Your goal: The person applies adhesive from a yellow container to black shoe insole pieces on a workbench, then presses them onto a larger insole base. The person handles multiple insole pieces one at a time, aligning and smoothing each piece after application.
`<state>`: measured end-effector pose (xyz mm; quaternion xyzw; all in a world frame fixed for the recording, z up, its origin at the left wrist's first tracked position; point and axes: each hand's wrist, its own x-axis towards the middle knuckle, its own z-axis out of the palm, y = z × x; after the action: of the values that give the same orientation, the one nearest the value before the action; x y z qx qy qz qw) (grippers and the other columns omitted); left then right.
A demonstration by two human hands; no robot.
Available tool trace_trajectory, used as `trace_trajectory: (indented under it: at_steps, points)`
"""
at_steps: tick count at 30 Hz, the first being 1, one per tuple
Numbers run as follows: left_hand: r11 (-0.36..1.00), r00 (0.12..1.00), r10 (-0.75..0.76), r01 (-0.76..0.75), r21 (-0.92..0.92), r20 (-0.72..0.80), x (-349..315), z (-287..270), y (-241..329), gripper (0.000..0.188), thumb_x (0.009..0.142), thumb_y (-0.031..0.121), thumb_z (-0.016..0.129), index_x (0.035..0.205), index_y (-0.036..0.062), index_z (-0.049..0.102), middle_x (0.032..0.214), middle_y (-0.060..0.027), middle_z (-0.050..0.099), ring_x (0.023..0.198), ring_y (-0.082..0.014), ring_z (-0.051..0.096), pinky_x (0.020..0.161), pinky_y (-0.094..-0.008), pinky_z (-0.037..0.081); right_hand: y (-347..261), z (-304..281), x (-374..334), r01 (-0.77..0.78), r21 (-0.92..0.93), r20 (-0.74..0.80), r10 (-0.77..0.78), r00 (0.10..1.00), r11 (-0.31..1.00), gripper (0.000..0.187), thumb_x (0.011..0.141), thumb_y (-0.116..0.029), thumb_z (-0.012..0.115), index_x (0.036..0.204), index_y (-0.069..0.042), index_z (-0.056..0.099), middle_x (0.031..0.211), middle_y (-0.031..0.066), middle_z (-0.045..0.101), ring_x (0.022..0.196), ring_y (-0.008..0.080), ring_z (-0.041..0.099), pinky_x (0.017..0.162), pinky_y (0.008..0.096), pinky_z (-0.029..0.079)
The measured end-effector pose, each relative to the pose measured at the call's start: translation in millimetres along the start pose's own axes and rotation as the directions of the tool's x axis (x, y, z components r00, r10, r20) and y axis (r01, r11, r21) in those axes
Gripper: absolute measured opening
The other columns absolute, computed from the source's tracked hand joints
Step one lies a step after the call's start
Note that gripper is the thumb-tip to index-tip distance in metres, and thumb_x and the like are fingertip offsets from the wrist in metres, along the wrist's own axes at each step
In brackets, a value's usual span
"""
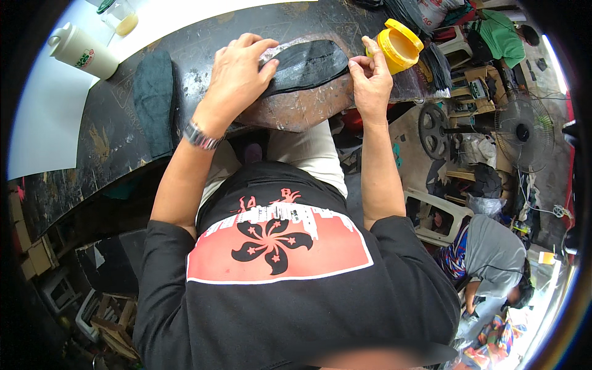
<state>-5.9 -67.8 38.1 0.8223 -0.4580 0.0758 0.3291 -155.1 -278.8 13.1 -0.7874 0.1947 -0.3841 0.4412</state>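
A black, elongated sole-shaped piece (313,60), like a shoe insole, lies on a worn brown board (296,114) in front of me. Pale smears mark its upper face. My left hand (242,74) is beside its left end, fingers bent and spread, the thumb near the edge. At the opposite end, my right hand (374,77) has thumb and forefinger pinched at the rim of the piece. A yellow tub (399,50) with its lid tipped back stands just beyond my right fingers. Several more black sole-shaped pieces (154,102) lie stacked to the left.
On the dark table (102,139), a pale tumbler (82,54) and a clear jar (120,18) stand at the far left. A standing fan (523,131) is on the right. Two other people, in green (501,37) and grey (493,250), are bent over nearby.
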Motion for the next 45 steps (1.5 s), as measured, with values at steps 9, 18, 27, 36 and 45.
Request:
trace_trajectory:
  at_steps: [9, 18, 27, 36, 45]
  points:
    - [0.987, 0.984, -0.037, 0.009, 0.162, 0.174, 24, 19, 8, 0.027, 0.085, 0.022, 0.069, 0.109, 0.0100, 0.076, 0.108, -0.0099, 0.071, 0.104, -0.0297, 0.065, 0.095, -0.0445, 0.047, -6, 12, 7, 0.070, -0.021, 0.028, -0.070, 0.997, 0.997, 0.058, 0.083, 0.004, 0.064, 0.139, -0.009, 0.057, 0.089, 0.0059, 0.066, 0.083, 0.0140, 0.062, 0.081, 0.0283, 0.051]
    - [0.997, 0.987, -0.019, 0.007, 0.074, 0.162, 28, 19, 6, 0.037, 0.082, 0.014, 0.070, 0.119, 0.0140, 0.069, 0.101, -0.0068, 0.071, 0.098, -0.0267, 0.067, 0.093, -0.0424, 0.048, -4, 29, -1, 0.052, 0.125, -0.080, -0.042, 0.996, 0.991, 0.057, 0.083, 0.007, 0.064, 0.138, -0.008, 0.058, 0.101, 0.0057, 0.061, 0.082, 0.0103, 0.058, 0.081, 0.0246, 0.050]
    - [0.998, 0.998, 0.055, -0.054, 0.029, -0.019, 23, 20, 13, 0.045, 0.084, 0.010, 0.065, 0.128, 0.0141, 0.064, 0.108, -0.0135, 0.069, 0.106, -0.0287, 0.066, 0.100, -0.0422, 0.047, -9, 25, 0, -0.012, 0.256, -0.070, 0.031, 0.997, 0.967, 0.061, 0.085, 0.012, 0.062, 0.141, -0.009, 0.054, 0.105, 0.0040, 0.064, 0.091, 0.0077, 0.060, 0.084, 0.0217, 0.048]
    - [0.930, 0.984, 0.018, 0.049, -0.365, 0.178, 47, 13, 13, 0.040, 0.083, 0.010, 0.064, 0.123, 0.0027, 0.066, 0.112, -0.0157, 0.070, 0.106, -0.0283, 0.068, 0.096, -0.0353, 0.051, -28, 26, 12, 0.034, 0.660, -0.090, 0.034, 0.995, 0.751, 0.065, 0.082, 0.019, 0.055, 0.141, -0.006, 0.051, 0.118, 0.0052, 0.064, 0.094, 0.0103, 0.063, 0.091, 0.0237, 0.049]
    - [0.645, 0.928, -0.322, 0.358, -0.675, 0.185, 75, -5, -28, 0.034, 0.087, 0.016, 0.062, 0.117, 0.0029, 0.072, 0.085, -0.0015, 0.068, 0.075, -0.0063, 0.059, 0.068, -0.0233, 0.049, -21, 32, 7, -0.105, 0.623, -0.027, 0.156, 0.987, 0.775, 0.051, 0.108, -0.029, 0.038, 0.155, -0.010, 0.030, 0.115, 0.0117, 0.064, 0.093, 0.0167, 0.064, 0.087, 0.0317, 0.049]
